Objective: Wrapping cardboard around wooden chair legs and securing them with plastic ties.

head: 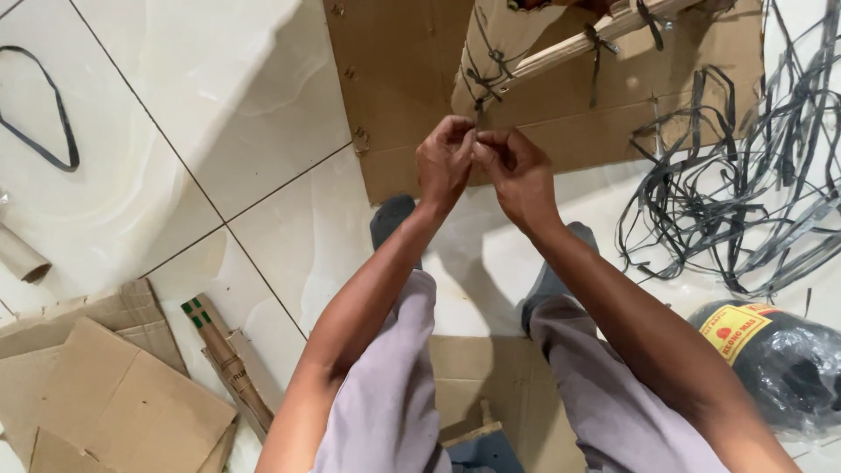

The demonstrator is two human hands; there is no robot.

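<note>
Cardboard scraps (105,394) are lying near left on the floor (219,96), a strap tangle (745,201) far right, a wrapped roll (780,359) near right.

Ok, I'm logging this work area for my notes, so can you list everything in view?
cardboard-wrapped bundle: one, brown, top centre, tied with dark strap
wooden slat: one, pale, sticking out of the bundle
flat cardboard sheet: one, brown, under the bundle
strap tangle: one heap, black, right
strap loop: one, black, top left
strap roll: one, black in clear wrap, lower right
cardboard pieces: several, brown, lower left
cardboard tubes: two, brown, left
floor tiles: white, glossy
left hand: pinching strap at the bundle
right hand: pinching the same strap
</note>
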